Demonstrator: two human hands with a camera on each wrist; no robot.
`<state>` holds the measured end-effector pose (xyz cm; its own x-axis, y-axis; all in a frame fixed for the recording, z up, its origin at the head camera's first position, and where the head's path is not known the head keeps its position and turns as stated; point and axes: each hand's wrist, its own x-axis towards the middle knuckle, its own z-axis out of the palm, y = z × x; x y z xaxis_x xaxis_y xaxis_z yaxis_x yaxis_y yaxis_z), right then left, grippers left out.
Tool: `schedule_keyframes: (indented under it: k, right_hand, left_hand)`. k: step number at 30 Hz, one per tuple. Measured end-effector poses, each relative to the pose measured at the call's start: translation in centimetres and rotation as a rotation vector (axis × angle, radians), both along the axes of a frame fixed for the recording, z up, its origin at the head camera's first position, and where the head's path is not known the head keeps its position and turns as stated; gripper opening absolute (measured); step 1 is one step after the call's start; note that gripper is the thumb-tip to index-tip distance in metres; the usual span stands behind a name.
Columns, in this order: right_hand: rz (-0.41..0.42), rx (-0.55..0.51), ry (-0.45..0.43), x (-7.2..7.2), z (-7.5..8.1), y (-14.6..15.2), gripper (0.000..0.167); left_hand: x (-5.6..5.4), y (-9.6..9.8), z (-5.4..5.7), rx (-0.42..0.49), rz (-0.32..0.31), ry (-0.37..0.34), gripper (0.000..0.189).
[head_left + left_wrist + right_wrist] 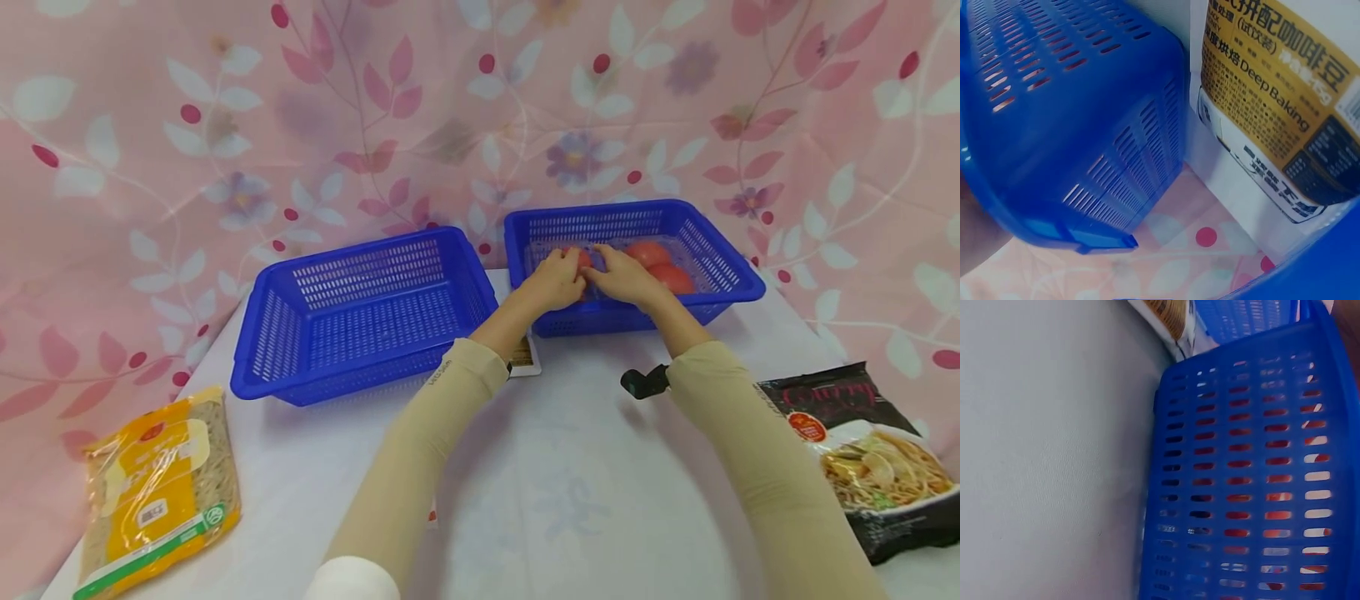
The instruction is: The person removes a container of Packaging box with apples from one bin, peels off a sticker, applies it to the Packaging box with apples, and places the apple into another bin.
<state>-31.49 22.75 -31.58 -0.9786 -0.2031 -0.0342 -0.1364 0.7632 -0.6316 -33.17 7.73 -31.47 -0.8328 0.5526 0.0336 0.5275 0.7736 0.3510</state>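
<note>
Both hands reach into the right blue basket, at its front left part. My left hand curls its fingers over a red tomato. On the tomato's other side, my right hand has its thumb and fingers around it. The hands cover much of this tomato. To the right lie more tomatoes, on a clear, patterned plastic layer. Through the slots of the basket wall, red shows in the right wrist view. The left wrist view catches the basket's outside.
An upright blue basket stands at the left. Between the baskets lies a white and brown coffee bean packet, also large in the left wrist view. A yellow noodle bag is at front left, a black noodle bag at right.
</note>
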Motion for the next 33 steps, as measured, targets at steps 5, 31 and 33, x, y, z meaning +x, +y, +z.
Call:
schedule_keyframes:
  k: [5,31,33]
  right_hand:
    - [-0.034,0.018,-0.020,-0.6,-0.1,0.0,0.065]
    - [-0.035,0.286,-0.052,-2.1,-1.3,-1.3,0.064]
    - [-0.039,0.264,-0.066,-1.9,-1.4,-1.3,0.065]
  left_hand:
    - [0.0,0.9,-0.2,-0.056,0.152,-0.041,0.048]
    - [-0.9,2.4,-1.8,-0.109,0.432,-0.108,0.059]
    - [-0.8,2.4,-1.9,-0.114,0.440,-0.112,0.060]
